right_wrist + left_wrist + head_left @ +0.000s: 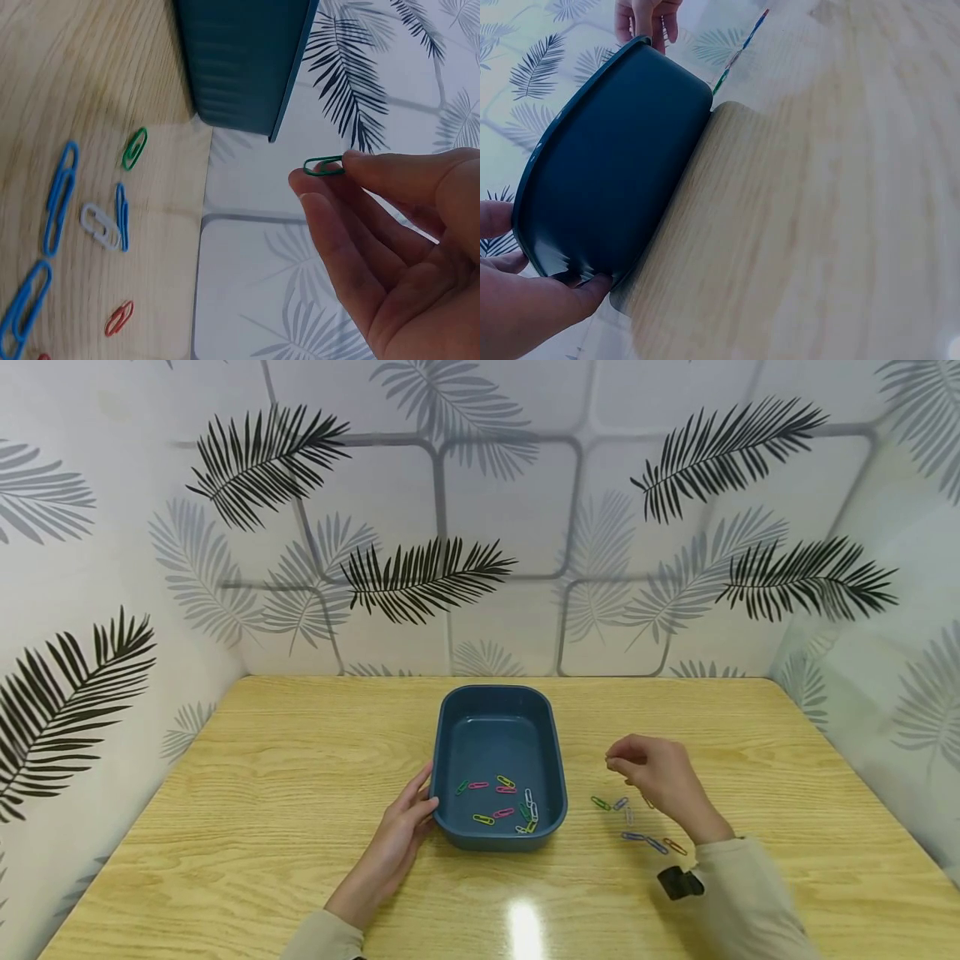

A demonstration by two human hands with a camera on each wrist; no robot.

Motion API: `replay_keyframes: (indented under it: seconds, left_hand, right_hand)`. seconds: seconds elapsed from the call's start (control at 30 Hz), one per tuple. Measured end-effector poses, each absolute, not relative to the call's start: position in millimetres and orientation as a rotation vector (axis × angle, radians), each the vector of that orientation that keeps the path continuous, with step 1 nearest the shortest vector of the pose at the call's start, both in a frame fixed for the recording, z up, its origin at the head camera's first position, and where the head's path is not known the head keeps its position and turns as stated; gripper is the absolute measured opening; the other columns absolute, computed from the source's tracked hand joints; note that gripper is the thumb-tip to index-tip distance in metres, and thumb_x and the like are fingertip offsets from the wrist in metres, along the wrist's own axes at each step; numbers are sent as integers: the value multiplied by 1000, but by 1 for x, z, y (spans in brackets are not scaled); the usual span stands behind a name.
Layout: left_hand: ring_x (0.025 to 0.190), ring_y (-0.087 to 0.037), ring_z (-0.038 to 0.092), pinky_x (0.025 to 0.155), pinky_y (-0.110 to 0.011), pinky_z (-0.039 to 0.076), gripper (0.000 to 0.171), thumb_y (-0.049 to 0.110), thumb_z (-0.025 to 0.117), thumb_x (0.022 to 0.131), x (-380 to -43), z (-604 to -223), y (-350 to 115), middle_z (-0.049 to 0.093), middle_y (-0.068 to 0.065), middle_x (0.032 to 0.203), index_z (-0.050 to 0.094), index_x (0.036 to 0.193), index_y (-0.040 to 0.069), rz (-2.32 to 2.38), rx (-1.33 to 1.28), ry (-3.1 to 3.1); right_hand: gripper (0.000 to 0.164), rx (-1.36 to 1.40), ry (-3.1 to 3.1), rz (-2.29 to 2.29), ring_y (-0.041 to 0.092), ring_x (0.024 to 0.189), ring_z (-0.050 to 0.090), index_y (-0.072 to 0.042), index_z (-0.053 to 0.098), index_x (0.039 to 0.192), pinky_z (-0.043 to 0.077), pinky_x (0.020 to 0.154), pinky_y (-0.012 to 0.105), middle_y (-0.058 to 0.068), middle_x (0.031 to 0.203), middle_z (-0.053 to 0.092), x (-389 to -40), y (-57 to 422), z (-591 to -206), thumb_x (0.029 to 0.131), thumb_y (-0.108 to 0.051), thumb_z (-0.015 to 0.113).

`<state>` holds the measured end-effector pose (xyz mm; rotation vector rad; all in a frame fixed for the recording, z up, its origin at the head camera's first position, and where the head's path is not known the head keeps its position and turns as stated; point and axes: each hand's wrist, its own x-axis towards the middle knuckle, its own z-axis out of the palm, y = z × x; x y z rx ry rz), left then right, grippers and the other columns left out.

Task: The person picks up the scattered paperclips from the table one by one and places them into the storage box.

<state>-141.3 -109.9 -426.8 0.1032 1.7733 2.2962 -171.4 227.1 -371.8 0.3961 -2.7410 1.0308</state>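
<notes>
My right hand [662,774] is raised over the table, to the right of a dark blue rectangular tray [491,841]. Its thumb and fingertips pinch a green paper clip [322,166], plain in the right wrist view. My left hand [401,831] lies along the tray's left side near the front corner, its fingers straight against the outer wall and its thumb [592,294] touching the tray too. Inside, several coloured paper clips, among them a yellow paper clip [483,819], lie toward the near end. Several more are on the table below my right hand, including a green paper clip [135,148].
Blue paper clips [60,199], a white paper clip [100,226] and a red paper clip [119,318] are among the loose ones. The light wooden table [300,760] meets a leaf-patterned wall [495,635] at the back. A black piece [680,882] shows at the right sleeve [750,893].
</notes>
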Motion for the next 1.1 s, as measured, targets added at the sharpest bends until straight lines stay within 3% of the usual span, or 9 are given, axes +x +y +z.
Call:
replay_keyframes:
  seconds: [0.33, 1.1]
  left_hand:
    - [137, -35, 31, 109, -46, 26, 60, 7, 41, 100, -142, -426, -110, 28, -25, 152, 17, 155, 8, 2288, 101, 1779]
    - [136, -36, 33, 107, -44, 29, 60, 7, 42, 100, -141, -427, -111, 29, -26, 151, 18, 155, 8, 2291, 103, 1786]
  right_hand:
    - [7, 479, -2726, 965, 25, 81, 68, -4, 74, 90, 55, 69, 40, 7, 88, 71, -165, 211, -371, 87, -1, 68]
    - [6, 690, -2525, 959, 14, 74, 67, -6, 74, 89, 55, 64, 29, 4, 84, 72, -146, 167, -376, 85, -2, 72]
